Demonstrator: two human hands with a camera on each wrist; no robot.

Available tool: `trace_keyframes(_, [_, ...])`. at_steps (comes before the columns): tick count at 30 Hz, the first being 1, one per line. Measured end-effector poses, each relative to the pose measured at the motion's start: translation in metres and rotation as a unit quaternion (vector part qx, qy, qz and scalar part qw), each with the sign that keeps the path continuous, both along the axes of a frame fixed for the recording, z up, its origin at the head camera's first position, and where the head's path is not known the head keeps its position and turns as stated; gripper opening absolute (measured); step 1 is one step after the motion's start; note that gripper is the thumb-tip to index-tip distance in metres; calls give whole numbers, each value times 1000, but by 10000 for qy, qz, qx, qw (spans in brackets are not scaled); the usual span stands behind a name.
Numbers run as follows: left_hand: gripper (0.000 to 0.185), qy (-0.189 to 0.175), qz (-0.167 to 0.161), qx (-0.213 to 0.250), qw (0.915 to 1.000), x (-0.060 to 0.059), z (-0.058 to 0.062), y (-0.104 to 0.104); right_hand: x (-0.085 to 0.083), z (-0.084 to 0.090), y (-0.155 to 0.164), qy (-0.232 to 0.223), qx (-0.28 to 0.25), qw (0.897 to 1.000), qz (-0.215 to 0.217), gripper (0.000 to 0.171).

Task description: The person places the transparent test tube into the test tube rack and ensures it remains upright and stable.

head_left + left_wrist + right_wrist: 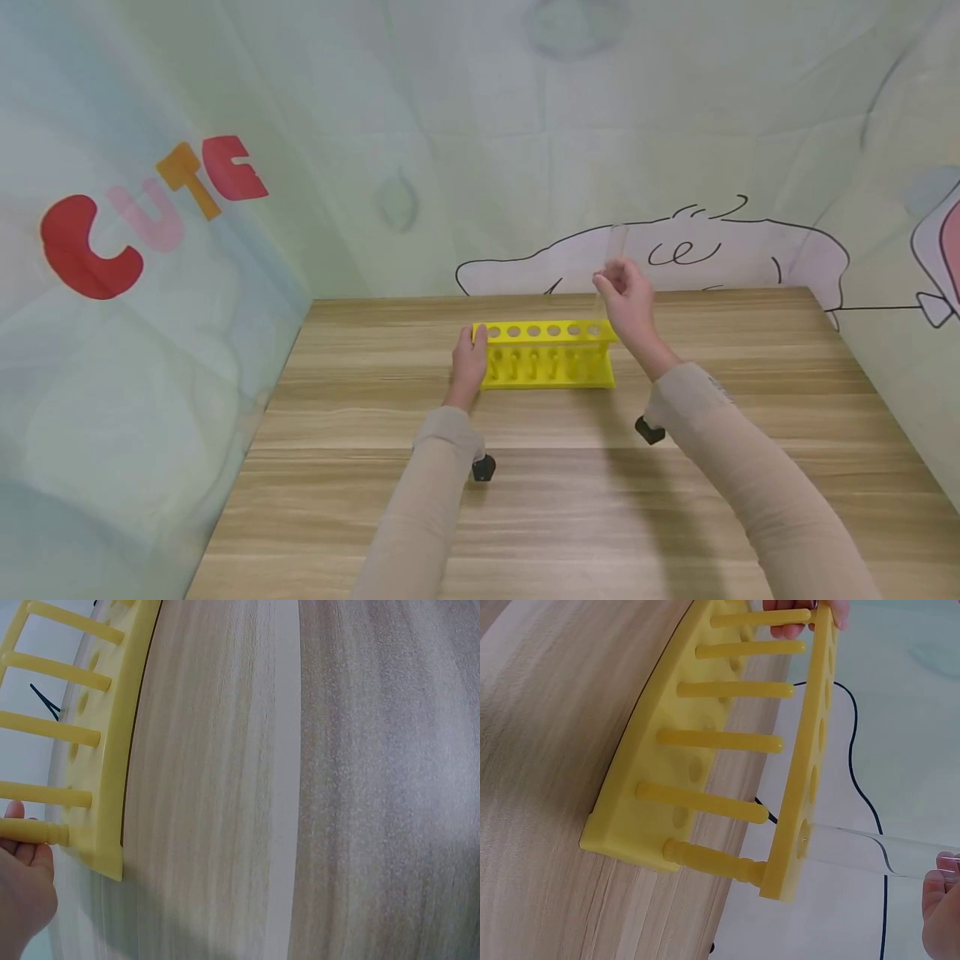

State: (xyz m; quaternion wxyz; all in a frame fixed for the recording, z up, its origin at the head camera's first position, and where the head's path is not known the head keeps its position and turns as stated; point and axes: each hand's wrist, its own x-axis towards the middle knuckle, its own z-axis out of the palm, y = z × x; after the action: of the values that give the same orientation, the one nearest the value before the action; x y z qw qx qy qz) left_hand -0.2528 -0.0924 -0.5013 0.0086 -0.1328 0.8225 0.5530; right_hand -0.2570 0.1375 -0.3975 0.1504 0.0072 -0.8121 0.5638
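Observation:
A yellow test tube rack point(547, 357) with a row of holes stands on the wooden table point(570, 500). My left hand point(470, 357) grips its left end, thumb on the top plate. My right hand point(611, 285) pinches a clear glass test tube point(617, 243) above the rack's right end. The tube's lower end enters the rightmost hole point(594, 330). In the right wrist view the tube point(855, 849) passes into the end hole of the rack point(705, 772), my fingertips point(939, 896) at its upper part. The left wrist view shows the rack's base point(101, 765) beside my left hand point(22, 896).
Pale cloth walls enclose the table, with red and orange letters point(142, 217) on the left and a line drawing point(675, 250) behind. The rack's other holes hold nothing. Black wrist camera mounts point(483, 467) point(649, 430) hang under my sleeves.

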Motion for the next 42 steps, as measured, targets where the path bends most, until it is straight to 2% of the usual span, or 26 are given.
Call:
trace_keyframes(17, [55,-66,-39,-60,10000,1,1,0,1,-7,-1,-64,-73,9999,90,25])
trace_keyframes(26, [50,95,-18,-66,9999,0,1,0,2,-11,-2,-139,-93,9998,118,25])
trace_keyframes(42, [50,127,-48,-77,9999,-1,-1,0,4,-13,-4,-292,-11,9994,198,24])
